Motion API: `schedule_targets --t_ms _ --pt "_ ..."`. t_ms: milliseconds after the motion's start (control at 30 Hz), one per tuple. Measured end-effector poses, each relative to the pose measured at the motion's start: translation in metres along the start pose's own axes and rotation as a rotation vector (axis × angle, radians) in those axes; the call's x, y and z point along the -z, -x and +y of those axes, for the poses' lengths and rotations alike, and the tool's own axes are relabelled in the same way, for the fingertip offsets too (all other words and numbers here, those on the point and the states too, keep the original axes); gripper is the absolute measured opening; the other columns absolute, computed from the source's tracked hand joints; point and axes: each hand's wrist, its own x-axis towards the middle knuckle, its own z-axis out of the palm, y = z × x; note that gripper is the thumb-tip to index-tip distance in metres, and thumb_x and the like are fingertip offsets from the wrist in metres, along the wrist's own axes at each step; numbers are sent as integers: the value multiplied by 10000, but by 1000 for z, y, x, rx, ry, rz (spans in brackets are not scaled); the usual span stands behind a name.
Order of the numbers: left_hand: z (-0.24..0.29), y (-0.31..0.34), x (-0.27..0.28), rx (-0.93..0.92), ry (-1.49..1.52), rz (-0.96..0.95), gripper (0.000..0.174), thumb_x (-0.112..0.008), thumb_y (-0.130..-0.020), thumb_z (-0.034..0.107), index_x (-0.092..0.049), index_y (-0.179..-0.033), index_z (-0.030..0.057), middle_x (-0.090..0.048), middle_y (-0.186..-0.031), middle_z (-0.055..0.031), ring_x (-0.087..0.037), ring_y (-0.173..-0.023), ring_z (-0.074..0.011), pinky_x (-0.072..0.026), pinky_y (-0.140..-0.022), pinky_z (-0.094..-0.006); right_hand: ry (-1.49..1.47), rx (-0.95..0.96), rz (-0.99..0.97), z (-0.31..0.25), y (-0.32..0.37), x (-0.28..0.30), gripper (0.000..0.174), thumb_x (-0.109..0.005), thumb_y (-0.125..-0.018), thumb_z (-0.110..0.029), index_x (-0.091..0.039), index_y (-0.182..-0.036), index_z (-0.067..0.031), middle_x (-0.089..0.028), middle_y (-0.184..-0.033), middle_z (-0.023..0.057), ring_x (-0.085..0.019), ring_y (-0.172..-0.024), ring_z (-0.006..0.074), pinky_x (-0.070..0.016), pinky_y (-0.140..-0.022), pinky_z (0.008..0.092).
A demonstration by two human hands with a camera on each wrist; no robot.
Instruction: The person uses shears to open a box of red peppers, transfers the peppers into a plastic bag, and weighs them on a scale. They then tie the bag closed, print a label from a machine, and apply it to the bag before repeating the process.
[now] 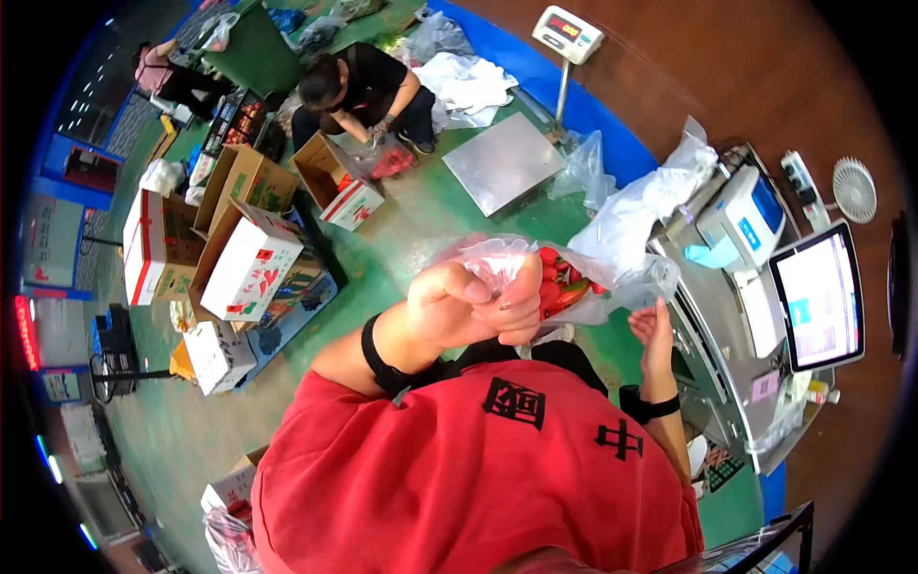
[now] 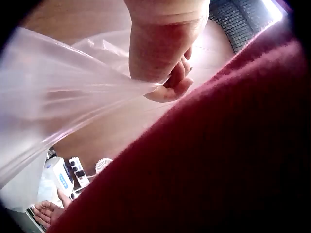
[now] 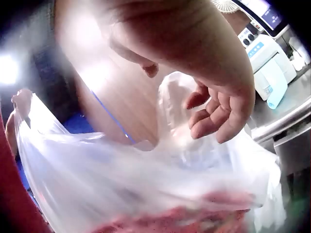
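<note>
My left hand (image 1: 473, 301) is raised in front of the chest and grips the gathered edge of a clear plastic bag (image 1: 598, 308). The left wrist view shows the fingers of this hand (image 2: 167, 73) curled on the stretched plastic (image 2: 73, 92). Red and some green peppers (image 1: 564, 287) lie inside the bag. My right hand (image 1: 654, 335) is beside the bag's other side, palm up. In the right wrist view the fingers of the right hand (image 3: 214, 111) are loosely bent near an upright bag handle (image 3: 175, 97); whether they touch it I cannot tell.
A platform scale (image 1: 505, 165) with a display (image 1: 567, 34) stands on the green floor ahead. At right are a metal counter, a label printer (image 1: 744, 218), a monitor (image 1: 818, 297) and a white bag (image 1: 645, 206). Cardboard boxes (image 1: 253, 258) and a crouching person (image 1: 368, 91) are at left.
</note>
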Motion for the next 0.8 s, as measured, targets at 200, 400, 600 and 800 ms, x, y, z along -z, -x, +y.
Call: schedule_targets --t_ms 200,400,600,800 --pt "-24 -6 -14 58 -14 -20 229 -518 -665 238 -381 -702 58 -306 -524 36 -248 -466 -86 -233 -478 -247 60 131 86 -3 24 -28 570 -517 -763 -522 -463 -1058 -37 -513 -995 80 -468 -942 183 -326 -852 340" --pt "-40 -5 -26 68 -34 -5 217 -506 -660 227 -376 -709 60 -316 -527 35 -255 -470 -87 -242 -486 -247 224 73 261 16 1 -12 755 -626 -649 -534 -374 -1118 0 -453 -1025 108 -436 -909 192 -349 -769 370" --pt "-44 -9 -42 63 -141 55 228 -527 -647 247 -362 -675 91 -299 -496 50 -252 -433 -85 -256 -448 -232 145 268 276 16 -22 4 806 -684 -654 -421 -317 -1188 57 -438 -1070 169 -445 -959 238 -357 -829 354" --pt "-46 -13 -41 97 -109 -2 244 -521 -656 242 -369 -724 64 -329 -544 23 -274 -482 -99 -265 -505 -258 268 623 544 -29 -17 1 885 -742 -617 -323 -253 -1238 75 -335 -1210 249 -401 -1071 309 -341 -897 369"
